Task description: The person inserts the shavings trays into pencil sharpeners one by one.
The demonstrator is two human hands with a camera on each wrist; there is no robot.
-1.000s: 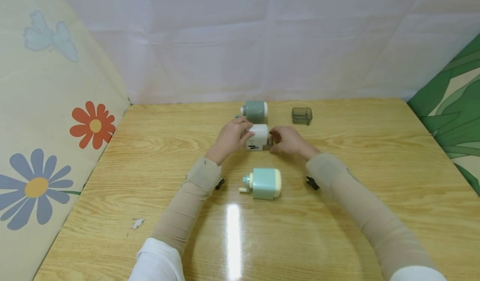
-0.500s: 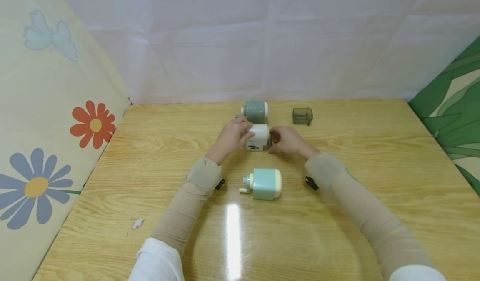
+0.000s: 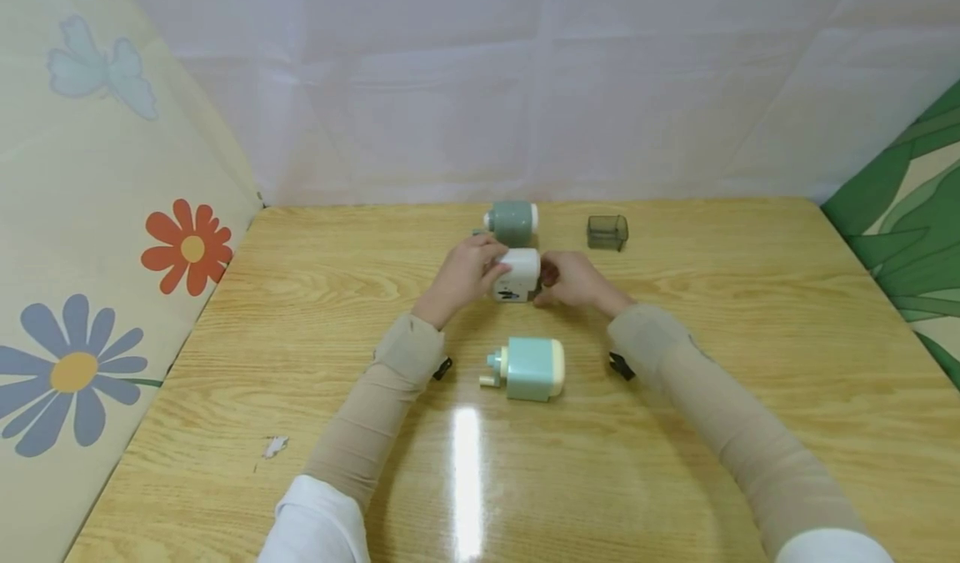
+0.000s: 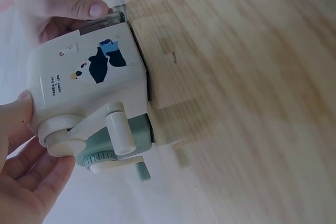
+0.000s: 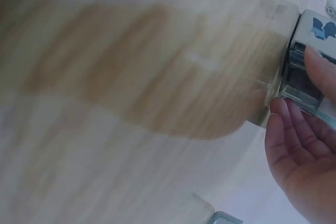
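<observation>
A white pencil sharpener (image 3: 519, 271) with a panda print and a crank stands on the table. My left hand (image 3: 465, 275) grips its crank end, with the thumb and fingers around the body near the knob. At the opposite end, my right hand (image 3: 577, 281) pinches a smoky clear shavings drawer (image 5: 302, 85) between thumb and fingers. In the left wrist view, that drawer (image 4: 105, 23) sits mostly inside the sharpener's body, and only its outer end shows. How deep it reaches is hidden.
Behind stands a dark green pencil sharpener (image 3: 513, 223), close to the white one. Another smoky clear drawer (image 3: 607, 232) lies at the back right. A teal and cream sharpener (image 3: 530, 369) stands nearer, between the forearms. Small black pieces (image 3: 621, 366) show beside the wrists.
The right hand has edged left towards the white pencil sharpener, and less of the drawer shows outside its body. The left hand keeps its hold.
</observation>
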